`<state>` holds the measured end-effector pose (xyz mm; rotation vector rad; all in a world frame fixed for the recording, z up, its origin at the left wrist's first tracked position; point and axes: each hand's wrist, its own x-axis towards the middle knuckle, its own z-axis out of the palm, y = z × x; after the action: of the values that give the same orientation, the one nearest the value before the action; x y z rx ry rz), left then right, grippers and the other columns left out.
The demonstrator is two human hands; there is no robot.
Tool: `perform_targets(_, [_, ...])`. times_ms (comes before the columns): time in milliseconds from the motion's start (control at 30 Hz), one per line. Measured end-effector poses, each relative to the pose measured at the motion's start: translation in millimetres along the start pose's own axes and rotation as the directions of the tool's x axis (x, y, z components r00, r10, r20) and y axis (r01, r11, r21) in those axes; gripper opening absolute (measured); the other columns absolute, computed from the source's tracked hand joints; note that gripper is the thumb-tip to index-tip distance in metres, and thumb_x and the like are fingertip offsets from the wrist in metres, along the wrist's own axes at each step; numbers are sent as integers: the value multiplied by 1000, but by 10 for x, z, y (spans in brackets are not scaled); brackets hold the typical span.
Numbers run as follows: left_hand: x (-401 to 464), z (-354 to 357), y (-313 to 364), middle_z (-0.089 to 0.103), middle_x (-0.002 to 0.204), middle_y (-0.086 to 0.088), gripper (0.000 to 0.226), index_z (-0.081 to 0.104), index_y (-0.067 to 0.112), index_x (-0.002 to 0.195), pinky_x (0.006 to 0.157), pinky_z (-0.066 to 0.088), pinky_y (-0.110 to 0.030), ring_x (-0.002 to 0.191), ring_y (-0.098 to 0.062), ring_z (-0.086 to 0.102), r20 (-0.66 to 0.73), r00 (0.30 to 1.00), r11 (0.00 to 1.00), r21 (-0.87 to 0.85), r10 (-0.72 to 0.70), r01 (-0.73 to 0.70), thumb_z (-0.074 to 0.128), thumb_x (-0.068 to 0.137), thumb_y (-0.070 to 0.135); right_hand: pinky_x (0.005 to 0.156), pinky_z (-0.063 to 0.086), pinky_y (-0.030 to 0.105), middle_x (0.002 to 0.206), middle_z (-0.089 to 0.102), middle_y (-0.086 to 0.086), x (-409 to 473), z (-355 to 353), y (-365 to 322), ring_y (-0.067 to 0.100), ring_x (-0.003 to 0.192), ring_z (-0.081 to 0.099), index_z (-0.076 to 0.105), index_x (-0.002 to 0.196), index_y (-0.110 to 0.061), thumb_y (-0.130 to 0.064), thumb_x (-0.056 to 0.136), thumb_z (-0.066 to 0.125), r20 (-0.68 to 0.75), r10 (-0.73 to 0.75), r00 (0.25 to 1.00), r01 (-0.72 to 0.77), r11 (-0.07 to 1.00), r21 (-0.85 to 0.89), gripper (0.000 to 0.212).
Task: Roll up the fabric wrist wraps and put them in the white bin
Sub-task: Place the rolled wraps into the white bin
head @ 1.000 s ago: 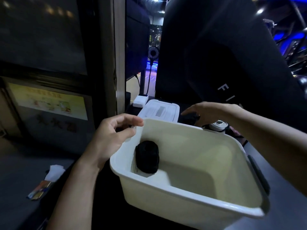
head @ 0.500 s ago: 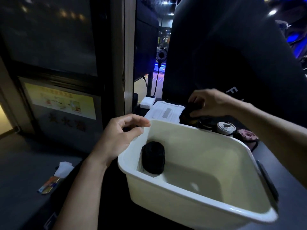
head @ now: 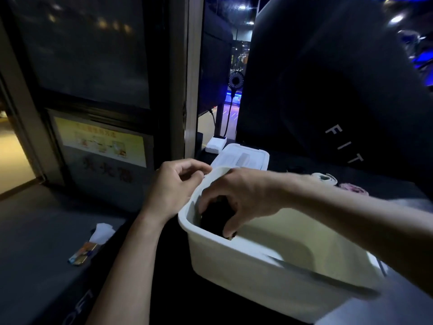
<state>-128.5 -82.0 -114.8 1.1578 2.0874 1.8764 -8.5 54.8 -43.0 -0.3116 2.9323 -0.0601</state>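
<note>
Black rolled wrap [head: 214, 219] goes into the white bin [head: 246, 261], gripped by the right hand [head: 241, 195]; left hand [head: 173, 186] pinches the rim. Next, I judge: let go; fetch the rolls [head: 324, 178] behind.

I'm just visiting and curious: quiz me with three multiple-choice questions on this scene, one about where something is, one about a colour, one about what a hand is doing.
1. Where is the right hand?
A. Reaching into the white bin
B. On the floor
C. On the small fan

2. What colour is the roll under that hand?
A. Yellow
B. Black
C. Red

3. What is the left hand doing?
A. Hanging free
B. Lying flat on the table
C. Holding the bin's rim

Answers: 1 A, its fingers curl down inside the bin. 2 B, the roll looks black against the pale wall. 3 C, thumb and fingers close on the rim's far corner.
</note>
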Motion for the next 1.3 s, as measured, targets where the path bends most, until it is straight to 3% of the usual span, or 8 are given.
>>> perform_targets(100, [-16, 8, 4, 79, 91, 10, 25, 80, 21, 96, 78, 51, -20, 87, -4, 73, 7, 1000, 1000, 3, -5, 5, 62, 96, 4, 75, 39, 20, 111, 66, -14, 46, 181, -1, -2, 77, 46, 63, 125, -39, -28, 77, 84, 49, 4, 999, -4, 1000, 6, 53])
perform_targets(200, [-14, 3, -5, 79, 92, 11, 24, 80, 22, 96, 78, 49, -16, 88, -2, 72, 18, 1000, 1000, 10, -1, 0, 62, 97, 5, 73, 42, 5, 103, 68, -22, -32, 99, 87, -19, 77, 57, 68, 125, -36, -21, 83, 80, 57, 87, 995, -97, 975, 199, 46])
perform_targets(300, [3, -2, -33, 79, 93, 10, 25, 80, 21, 96, 82, 49, -19, 91, -2, 73, 22, 1000, 1000, -12, 4, -4, 62, 97, 3, 68, 58, 27, 92, 75, -6, -217, -194, 510, 7, 71, 74, 73, 112, -22, -14, 91, 73, -103, 225, 969, -164, 896, 412, 23])
perform_targets(433, [0, 4, -43, 79, 94, 9, 25, 80, 19, 96, 85, 51, -22, 93, -4, 73, 26, 1000, 999, -41, 7, -6, 63, 96, 2, 72, 50, 25, 84, 72, -8, -521, -229, 1359, 17, 82, 73, 73, 105, -24, -16, 86, 76, -388, 520, 761, -481, 853, 202, 21])
perform_targets(633, [23, 28, -54, 79, 93, 8, 23, 80, 17, 95, 83, 52, -21, 91, -5, 74, 22, 1000, 998, -70, -1, 3, 63, 96, 1, 99, 45, 33, 143, 57, 11, -842, 290, 2070, 31, 127, 56, 44, 149, -19, -43, 84, 77, -53, 838, 543, -839, 544, 19, 77])
perform_targets(733, [30, 34, -62, 80, 93, 6, 23, 80, 16, 95, 82, 52, -22, 90, -6, 74, 27, 1000, 996, -88, -7, 9, 63, 96, 1, 94, 43, 29, 141, 57, 16, -883, 451, 2151, 33, 124, 57, 40, 151, -12, -35, 99, 55, 1, 872, 490, -872, 489, 24, 59])
perform_targets(967, [35, 34, -61, 80, 94, 7, 22, 80, 17, 95, 85, 53, -24, 93, -7, 74, 31, 999, 996, -89, -13, 16, 65, 95, 1, 80, 57, 45, 105, 70, 8, -1083, 646, 2376, 31, 89, 65, 64, 105, -26, -35, 86, 58, -180, 804, 567, -814, 580, 24, 21])
perform_targets(1300, [7, 36, -41, 79, 94, 9, 22, 80, 19, 95, 85, 52, -22, 94, -4, 73, 24, 1000, 997, -69, -17, 18, 65, 96, 3, 88, 54, 41, 114, 64, -1, -1090, -409, 1506, 25, 103, 63, 66, 117, -35, -41, 58, 91, -569, 553, 608, -586, 796, 148, 64])
